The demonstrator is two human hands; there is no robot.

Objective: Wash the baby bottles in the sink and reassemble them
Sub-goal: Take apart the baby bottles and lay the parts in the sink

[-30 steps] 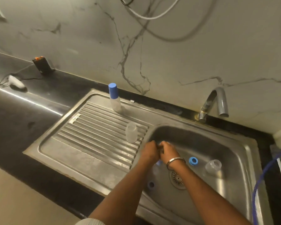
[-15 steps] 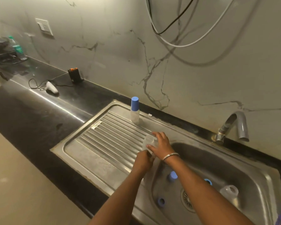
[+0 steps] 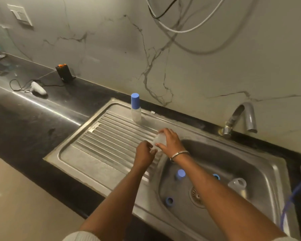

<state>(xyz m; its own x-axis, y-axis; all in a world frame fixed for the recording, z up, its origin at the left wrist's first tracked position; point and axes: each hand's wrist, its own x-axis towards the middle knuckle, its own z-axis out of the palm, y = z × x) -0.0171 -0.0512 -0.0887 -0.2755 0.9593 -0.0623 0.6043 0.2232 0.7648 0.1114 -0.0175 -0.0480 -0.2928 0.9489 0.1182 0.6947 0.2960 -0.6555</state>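
Note:
My right hand (image 3: 170,141) grips a clear bottle body (image 3: 159,139) on the drainboard (image 3: 101,145), just left of the sink basin (image 3: 261,164). My left hand (image 3: 143,153) is beside it with fingers curled, pinching a small clear part at the bottle's near end. An assembled bottle with a blue cap (image 3: 135,107) stands upright at the drainboard's back. In the basin lie a blue cap (image 3: 180,173), two blue rings (image 3: 169,200) (image 3: 216,176) and a clear bottle (image 3: 237,184) on its side.
The tap (image 3: 240,117) arches over the basin's back right, with no water seen running. The drain (image 3: 196,196) sits mid-basin. On the black counter (image 3: 33,119) lie a white corded device (image 3: 38,87) and a black box (image 3: 63,72). A blue hose (image 3: 292,200) runs at the right.
Both hands rose out of the basin to the drainboard. My right hand took hold of the clear bottle body that stood there; my left came alongside it. The camera view shifted left and up.

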